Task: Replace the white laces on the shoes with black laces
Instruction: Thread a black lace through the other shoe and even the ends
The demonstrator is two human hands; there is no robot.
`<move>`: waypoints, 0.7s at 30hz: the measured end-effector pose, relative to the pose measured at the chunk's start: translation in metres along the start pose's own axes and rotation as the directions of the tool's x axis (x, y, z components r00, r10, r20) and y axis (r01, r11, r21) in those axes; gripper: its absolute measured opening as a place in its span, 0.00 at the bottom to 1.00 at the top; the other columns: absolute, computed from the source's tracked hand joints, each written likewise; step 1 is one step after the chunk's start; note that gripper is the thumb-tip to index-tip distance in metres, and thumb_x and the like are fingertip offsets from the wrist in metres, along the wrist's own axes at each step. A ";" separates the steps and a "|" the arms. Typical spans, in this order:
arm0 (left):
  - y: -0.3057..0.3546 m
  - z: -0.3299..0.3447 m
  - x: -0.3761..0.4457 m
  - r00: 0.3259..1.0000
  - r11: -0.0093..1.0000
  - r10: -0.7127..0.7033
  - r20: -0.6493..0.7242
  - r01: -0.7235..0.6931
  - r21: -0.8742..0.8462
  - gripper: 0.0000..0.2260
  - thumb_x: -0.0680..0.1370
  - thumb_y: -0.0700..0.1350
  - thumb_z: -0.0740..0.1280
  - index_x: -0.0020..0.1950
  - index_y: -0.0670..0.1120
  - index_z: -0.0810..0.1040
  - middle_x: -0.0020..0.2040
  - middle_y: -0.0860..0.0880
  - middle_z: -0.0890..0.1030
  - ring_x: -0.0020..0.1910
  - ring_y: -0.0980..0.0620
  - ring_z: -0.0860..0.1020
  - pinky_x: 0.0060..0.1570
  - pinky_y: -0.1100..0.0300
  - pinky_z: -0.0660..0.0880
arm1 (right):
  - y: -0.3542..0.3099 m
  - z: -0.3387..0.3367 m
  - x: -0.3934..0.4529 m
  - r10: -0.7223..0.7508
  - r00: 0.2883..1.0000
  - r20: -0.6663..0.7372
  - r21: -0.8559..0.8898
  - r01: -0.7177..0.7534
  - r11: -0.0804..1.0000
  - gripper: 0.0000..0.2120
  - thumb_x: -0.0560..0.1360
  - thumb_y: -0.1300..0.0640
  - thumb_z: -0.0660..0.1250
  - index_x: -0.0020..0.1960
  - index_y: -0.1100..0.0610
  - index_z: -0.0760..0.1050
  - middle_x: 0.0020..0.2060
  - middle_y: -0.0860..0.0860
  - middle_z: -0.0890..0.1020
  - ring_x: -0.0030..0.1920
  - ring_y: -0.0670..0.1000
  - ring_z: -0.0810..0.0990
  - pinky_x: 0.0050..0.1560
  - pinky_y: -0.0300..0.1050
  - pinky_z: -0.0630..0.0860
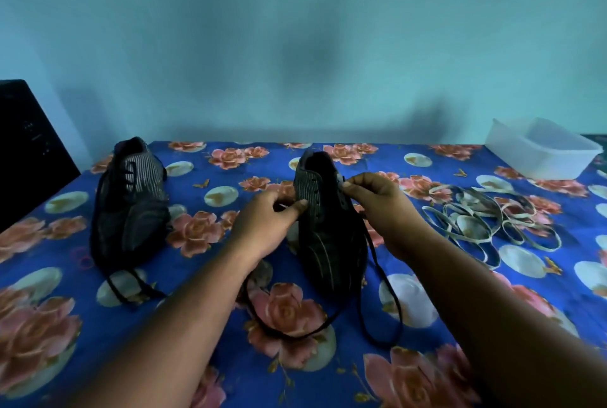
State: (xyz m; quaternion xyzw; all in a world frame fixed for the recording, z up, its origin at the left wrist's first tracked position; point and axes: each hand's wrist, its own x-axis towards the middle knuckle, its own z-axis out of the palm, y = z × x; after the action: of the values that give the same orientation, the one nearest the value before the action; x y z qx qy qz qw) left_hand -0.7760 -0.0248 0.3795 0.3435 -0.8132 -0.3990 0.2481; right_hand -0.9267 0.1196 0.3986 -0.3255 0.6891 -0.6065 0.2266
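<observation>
Two dark striped shoes stand on a blue floral cloth [230, 325]. The left shoe [131, 207] carries a black lace whose ends trail toward me. Both hands work at the right shoe [328, 236]. My left hand [267, 227] pinches its left eyelet edge near the tongue. My right hand [377, 207] pinches the top of its right side, where the black lace [384, 292] starts; that lace loops loose on the cloth in front of the shoe. A tangle of white laces [483, 220] lies to the right.
A clear plastic container [542, 154] sits at the back right corner. A black object [29, 151] stands at the far left edge. A plain teal wall rises behind the table.
</observation>
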 end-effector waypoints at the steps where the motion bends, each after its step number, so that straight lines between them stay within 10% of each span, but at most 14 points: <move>1: -0.005 -0.002 -0.001 0.998 0.996 0.025 -0.062 -0.020 0.082 0.11 0.78 0.58 0.70 0.52 0.52 0.83 0.50 0.55 0.85 0.51 0.51 0.82 0.53 0.48 0.79 | 0.001 -0.005 0.000 -0.020 1.000 0.002 -0.021 0.020 1.000 0.07 0.80 0.57 0.69 0.44 0.54 0.81 0.36 0.47 0.83 0.36 0.42 0.80 0.37 0.35 0.75; 7: -0.011 -0.010 -0.004 0.924 0.898 0.259 -0.283 -0.122 0.423 0.16 0.77 0.57 0.71 0.62 0.52 0.81 0.62 0.49 0.79 0.64 0.44 0.76 0.57 0.47 0.77 | -0.004 -0.028 -0.011 -0.203 0.979 -0.022 -0.274 0.189 0.943 0.02 0.75 0.58 0.76 0.43 0.57 0.86 0.34 0.46 0.86 0.33 0.39 0.79 0.35 0.28 0.72; 13: 0.009 0.009 -0.025 0.974 0.974 0.216 -0.063 -0.211 0.087 0.22 0.75 0.62 0.71 0.65 0.51 0.79 0.60 0.55 0.79 0.56 0.60 0.76 0.48 0.70 0.70 | 0.004 -0.018 -0.011 -0.348 0.926 0.149 -0.534 0.371 0.760 0.04 0.73 0.56 0.76 0.41 0.49 0.83 0.33 0.46 0.82 0.36 0.46 0.78 0.39 0.44 0.73; 21: 0.017 0.014 -0.026 0.978 0.985 0.169 -0.121 -0.171 -0.003 0.24 0.73 0.55 0.77 0.67 0.52 0.77 0.58 0.56 0.78 0.54 0.58 0.77 0.47 0.69 0.72 | 0.005 -0.007 -0.011 -0.412 0.887 0.211 -0.544 0.457 0.704 0.08 0.71 0.57 0.74 0.36 0.47 0.80 0.30 0.43 0.77 0.35 0.44 0.76 0.35 0.44 0.72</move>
State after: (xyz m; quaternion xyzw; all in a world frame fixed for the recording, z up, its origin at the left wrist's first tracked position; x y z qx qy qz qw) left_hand -0.7751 0.0093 0.3823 0.2944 -0.8206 -0.3603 0.3320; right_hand -0.9249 0.1321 0.3935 -0.5537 0.7351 -0.3911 -0.0072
